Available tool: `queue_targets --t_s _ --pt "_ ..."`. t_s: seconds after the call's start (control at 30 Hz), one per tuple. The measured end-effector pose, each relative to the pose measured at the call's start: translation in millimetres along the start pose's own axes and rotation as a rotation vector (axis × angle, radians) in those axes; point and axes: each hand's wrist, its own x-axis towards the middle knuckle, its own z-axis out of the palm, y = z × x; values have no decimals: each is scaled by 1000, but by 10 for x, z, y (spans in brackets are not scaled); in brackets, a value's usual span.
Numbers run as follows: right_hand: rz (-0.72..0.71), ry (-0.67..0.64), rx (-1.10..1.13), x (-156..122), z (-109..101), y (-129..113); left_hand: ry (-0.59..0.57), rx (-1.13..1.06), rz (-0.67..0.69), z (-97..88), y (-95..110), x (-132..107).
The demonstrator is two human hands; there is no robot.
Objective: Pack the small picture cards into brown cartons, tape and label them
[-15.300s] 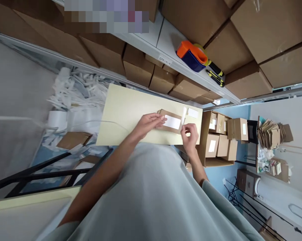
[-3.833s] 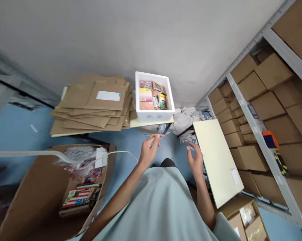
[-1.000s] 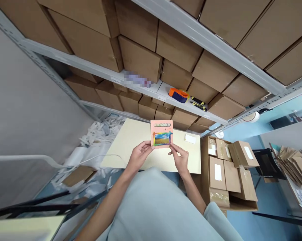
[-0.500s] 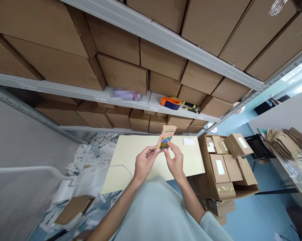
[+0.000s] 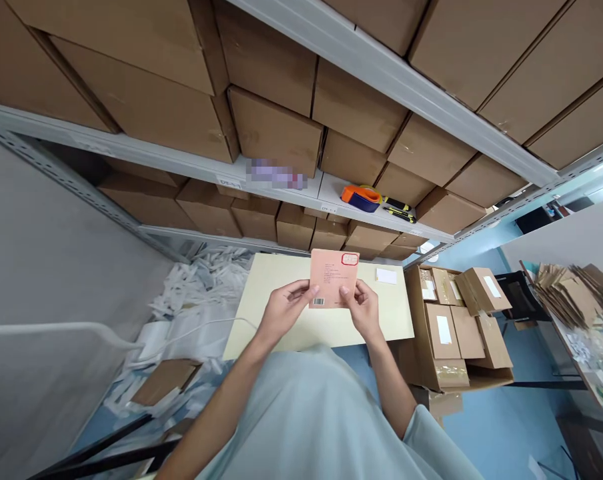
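A thin pink book [image 5: 334,277] is held up over the pale yellow table [image 5: 276,337], its back cover toward me. Small print, a barcode at lower left and a red-outlined stamp at upper right show on that cover. My left hand [image 5: 285,307] grips the left edge, thumb on the cover and fingers behind. At the lower right edge my right hand [image 5: 362,308] pinches it the same way. A small white card [image 5: 386,276] lies on the table beyond my right hand.
Metal shelves [image 5: 331,193] of cardboard boxes rise ahead, with an orange-and-blue tape dispenser [image 5: 360,198] and utility knives [image 5: 400,212] on one. A large carton [image 5: 421,347] of smaller boxes stands at right. White packing scraps [image 5: 196,287] pile up at left.
The book has turned over from its tilted, colourful front to its plain pink back, facing me. My right hand has shifted to its right edge. The view has swung slightly left.
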Motion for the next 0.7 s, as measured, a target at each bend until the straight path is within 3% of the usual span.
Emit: queue_targets --t_s 0.27,0.47,0.6,0.7 --pt "14 -9 -58 102 1 156 116 -18 16 132 26 -101" --pt "-204 251 -269 19 -62 -27 237 65 75 225 -3 -77" --pt "-132 102 -169 -96 17 -69 244 95 179 471 -11 -131" --pt "-76 96 -126 -119 61 -38 213 106 229 693 -18 -201"
